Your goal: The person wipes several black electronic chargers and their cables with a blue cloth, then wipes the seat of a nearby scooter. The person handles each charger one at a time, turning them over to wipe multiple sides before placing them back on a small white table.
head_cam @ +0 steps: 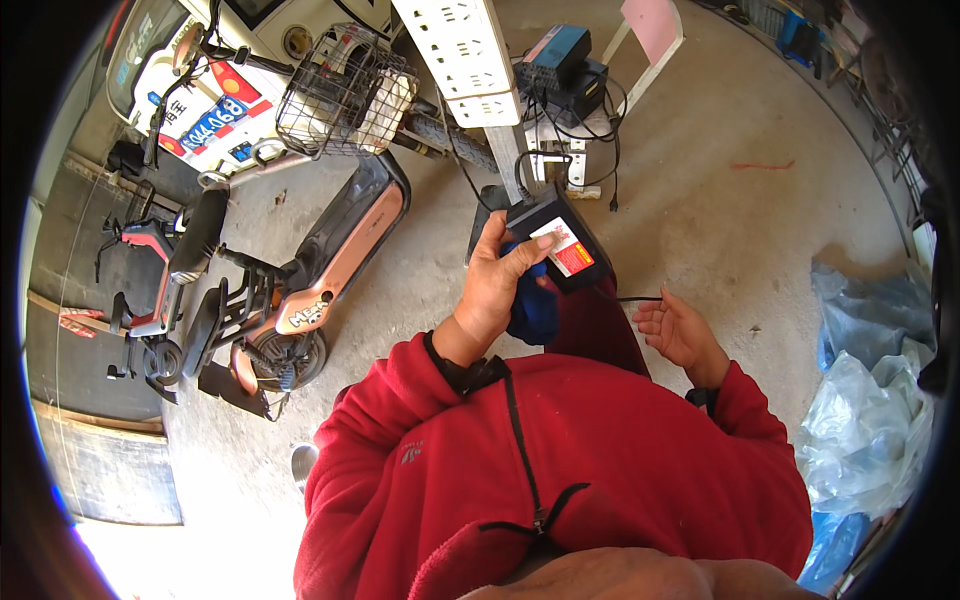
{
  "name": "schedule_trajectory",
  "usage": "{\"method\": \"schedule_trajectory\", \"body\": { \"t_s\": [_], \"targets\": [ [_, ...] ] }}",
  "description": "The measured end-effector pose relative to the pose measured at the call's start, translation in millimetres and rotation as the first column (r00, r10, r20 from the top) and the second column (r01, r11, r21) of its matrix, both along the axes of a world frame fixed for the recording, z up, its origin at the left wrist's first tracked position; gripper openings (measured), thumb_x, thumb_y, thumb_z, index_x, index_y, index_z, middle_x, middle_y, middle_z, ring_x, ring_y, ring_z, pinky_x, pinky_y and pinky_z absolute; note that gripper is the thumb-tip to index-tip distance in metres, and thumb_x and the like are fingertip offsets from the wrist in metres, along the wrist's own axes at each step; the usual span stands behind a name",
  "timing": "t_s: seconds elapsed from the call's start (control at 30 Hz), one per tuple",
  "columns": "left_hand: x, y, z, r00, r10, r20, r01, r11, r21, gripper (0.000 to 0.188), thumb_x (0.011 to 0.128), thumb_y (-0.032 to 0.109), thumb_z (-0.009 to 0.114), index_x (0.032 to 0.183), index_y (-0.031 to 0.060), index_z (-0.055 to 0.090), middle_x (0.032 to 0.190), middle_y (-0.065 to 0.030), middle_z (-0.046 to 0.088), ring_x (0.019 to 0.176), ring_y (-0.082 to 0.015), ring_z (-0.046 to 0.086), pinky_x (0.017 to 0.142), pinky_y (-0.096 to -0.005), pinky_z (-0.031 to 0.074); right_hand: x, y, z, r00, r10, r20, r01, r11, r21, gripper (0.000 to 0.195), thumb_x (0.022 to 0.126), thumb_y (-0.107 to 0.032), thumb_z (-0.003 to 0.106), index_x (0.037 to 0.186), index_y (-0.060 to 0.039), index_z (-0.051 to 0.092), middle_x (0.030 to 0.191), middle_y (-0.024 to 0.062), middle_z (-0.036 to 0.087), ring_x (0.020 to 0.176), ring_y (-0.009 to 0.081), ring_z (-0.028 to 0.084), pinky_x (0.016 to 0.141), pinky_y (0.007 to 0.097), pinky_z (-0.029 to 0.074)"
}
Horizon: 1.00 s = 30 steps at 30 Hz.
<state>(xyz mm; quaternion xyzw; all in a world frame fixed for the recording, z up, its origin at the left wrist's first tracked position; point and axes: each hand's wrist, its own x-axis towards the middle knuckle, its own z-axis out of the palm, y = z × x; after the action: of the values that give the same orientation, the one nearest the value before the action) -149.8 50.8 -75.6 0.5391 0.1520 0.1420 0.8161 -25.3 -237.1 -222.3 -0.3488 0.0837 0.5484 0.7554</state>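
Observation:
My left hand [499, 277] grips a black box-shaped charger or battery case [592, 232] with a white, red and yellow label. A dark blue cloth [534, 315] is bunched under that hand, against the case. The thumb lies over the label's edge. From the case's lower end, a thin black cable [637, 299] runs to my right hand [679, 330], where it meets the thumb side. Its other fingers are loosely curled with the palm showing. A thicker black cord [521, 169] loops at the case's far end, beside a metal post.
A white multi-socket panel [469, 60] rises on the post ahead. Beyond it, boxes with tangled cables [566, 79] rest on a chair [649, 45]. Electric scooters [330, 262] and a white vehicle [225, 97] stand left. Plastic sheeting [862, 427] lies right.

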Motion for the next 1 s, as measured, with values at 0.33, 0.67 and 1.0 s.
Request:
{"method": "schedule_trajectory", "body": {
  "t_s": [0.33,0.67,1.0],
  "targets": [
    [1,-3,-4,0.999,-0.031,-0.021,0.031,0.999,-0.012,0.033,0.087,0.016,0.078,0.112,0.0090,0.057,0.096,-0.0041,0.066,0.076,-0.0129,0.063,0.058,-0.0268,0.052,6,-4,87,0.639,0.168,0.751,-0.172,0.982,-0.073,0.031,0.102,-0.032,0.056,0.107,-0.0014,0.060,0.089,0.0134,0.065,0.076,0.0173,0.061,0.068,0.0290,0.050],
    [2,-5,-7,0.998,-0.062,0.007,0.062,0.995,-0.081,0.037,0.087,0.017,0.078,0.117,0.0093,0.057,0.095,-0.0044,0.066,0.075,-0.0130,0.062,0.059,-0.0260,0.052,-33,63,102,0.370,0.094,0.924,-0.049,0.995,-0.081,0.064,0.094,-0.013,0.067,0.147,-0.0005,0.034,0.137,0.0163,0.053,0.125,0.0240,0.054,0.107,0.0384,0.042],
    [-1,-4,-11,0.970,-0.241,-0.002,0.241,0.968,-0.070,0.040,0.091,0.014,0.074,0.126,0.0077,0.055,0.100,-0.0046,0.063,0.076,-0.0127,0.060,0.065,-0.0268,0.052,-30,69,98,0.623,-0.031,0.782,0.049,0.999,0.001,0.048,0.098,-0.015,0.054,0.140,0.0026,0.042,0.121,0.0124,0.061,0.082,0.0147,0.062,0.070,0.0257,0.050]
  ]
}}
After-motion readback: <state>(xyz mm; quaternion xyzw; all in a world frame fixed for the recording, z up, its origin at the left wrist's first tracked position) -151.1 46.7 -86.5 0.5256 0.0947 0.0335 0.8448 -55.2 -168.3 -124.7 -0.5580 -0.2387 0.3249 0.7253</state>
